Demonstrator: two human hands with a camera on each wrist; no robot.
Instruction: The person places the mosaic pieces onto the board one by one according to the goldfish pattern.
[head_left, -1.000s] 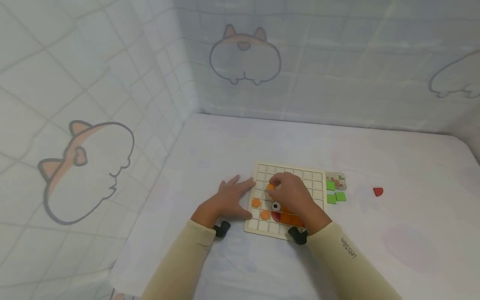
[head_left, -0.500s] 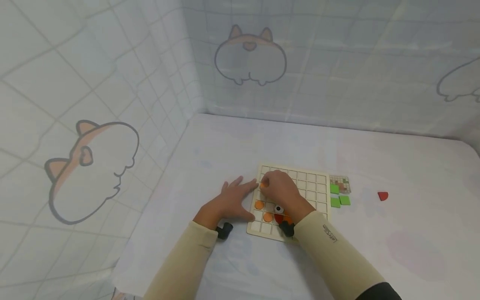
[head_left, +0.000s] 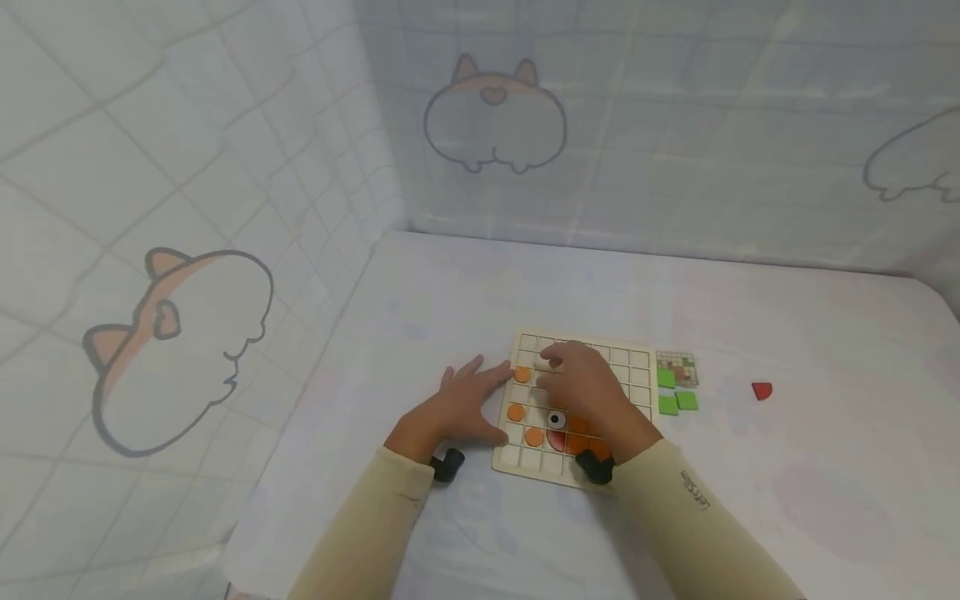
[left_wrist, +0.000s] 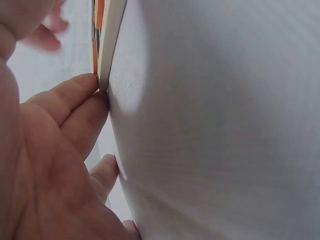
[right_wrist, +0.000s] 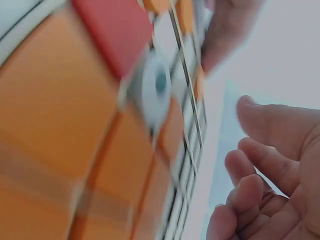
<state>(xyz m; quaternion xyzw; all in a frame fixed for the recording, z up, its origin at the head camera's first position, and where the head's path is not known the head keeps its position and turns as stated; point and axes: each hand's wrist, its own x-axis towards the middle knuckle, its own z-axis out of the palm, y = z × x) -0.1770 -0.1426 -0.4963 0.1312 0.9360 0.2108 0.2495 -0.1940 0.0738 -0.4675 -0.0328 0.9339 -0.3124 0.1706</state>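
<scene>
A pale wooden grid board (head_left: 531, 459) lies on the white surface in the head view. Along its left edge sit several orange discs (head_left: 516, 412) in grid squares. My left hand (head_left: 448, 414) is spread at that edge, and in the left wrist view two fingertips (left_wrist: 90, 82) touch the board's rim. Above the middle of the board hovers my right hand (head_left: 588, 392), thumb and fingers apart and loosely bent, holding nothing. Beneath it show a white eye piece (head_left: 556, 419), a red piece (head_left: 557, 440) and orange pieces (head_left: 578, 425), partly hidden by the hand.
Right of the board lie several green square tiles (head_left: 686, 401), one overlapping a small printed pattern card (head_left: 687, 367). Farther right is a red rounded piece (head_left: 762, 390). Sheeting with cartoon prints (head_left: 495, 125) rises behind and at the left.
My right hand carried an orange disc left, set it in a square on the board's left column, let go and drew back right. The left hand stayed at the edge.
</scene>
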